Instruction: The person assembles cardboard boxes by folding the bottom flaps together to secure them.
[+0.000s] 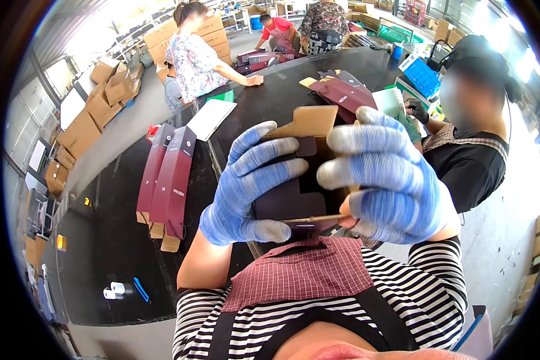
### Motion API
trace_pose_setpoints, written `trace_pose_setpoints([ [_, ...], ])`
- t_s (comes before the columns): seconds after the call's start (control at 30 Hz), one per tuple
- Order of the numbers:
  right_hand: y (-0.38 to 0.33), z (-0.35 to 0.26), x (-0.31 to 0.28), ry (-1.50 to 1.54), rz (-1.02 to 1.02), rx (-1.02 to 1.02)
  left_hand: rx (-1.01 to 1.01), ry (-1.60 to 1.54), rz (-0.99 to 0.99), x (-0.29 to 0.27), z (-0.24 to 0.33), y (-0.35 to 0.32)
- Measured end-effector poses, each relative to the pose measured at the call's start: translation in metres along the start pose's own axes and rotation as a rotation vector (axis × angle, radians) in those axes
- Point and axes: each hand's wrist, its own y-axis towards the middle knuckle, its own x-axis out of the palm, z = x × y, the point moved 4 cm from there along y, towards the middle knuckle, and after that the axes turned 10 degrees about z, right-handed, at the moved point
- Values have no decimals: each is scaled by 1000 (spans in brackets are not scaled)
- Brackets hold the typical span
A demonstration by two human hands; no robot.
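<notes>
Between my hands, close in front of my chest, is a dark maroon carton (282, 201) with its near end open and brown cardboard flaps standing out. My left hand (246, 186), in a blue knit glove with grey fingertips, grips its left side, fingers over a dark flap and thumb at the lower edge. On the other side my right hand (387, 180), gloved alike, curls round the carton; bare skin shows at its thumb. The carton's far part is hidden by the hands. Left of them, two long maroon boxes (175, 180) lie side by side with brown end flaps unfolded.
A black table (114, 246) carries white rolls (117, 288), a blue cutter (141, 290), a white sheet (213, 118) and flat maroon cartons (342, 99). At right a co-worker (471, 144) holds a pad; other people stand beyond. Brown boxes (81, 129) pile up at left.
</notes>
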Motion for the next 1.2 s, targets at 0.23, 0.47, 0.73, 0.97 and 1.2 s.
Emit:
trace_pose_setpoints([
  [0.23, -22, 26, 31, 58, 160, 201, 5, -22, 30, -1, -6, -3],
  [0.47, -35, 29, 52, 583, 449, 513, -71, -50, 202, 1, -1, -5],
  [0.73, -38, 28, 54, 674, 357, 644, 105, -192, -98, -6, 3, 22],
  [0.97, -46, 68, 57, 801, 447, 672, 26, 252, -55, 15, 30, 25],
  [1.2, -54, 74, 58, 839, 416, 591, -26, 422, -40, 29, 38, 26],
])
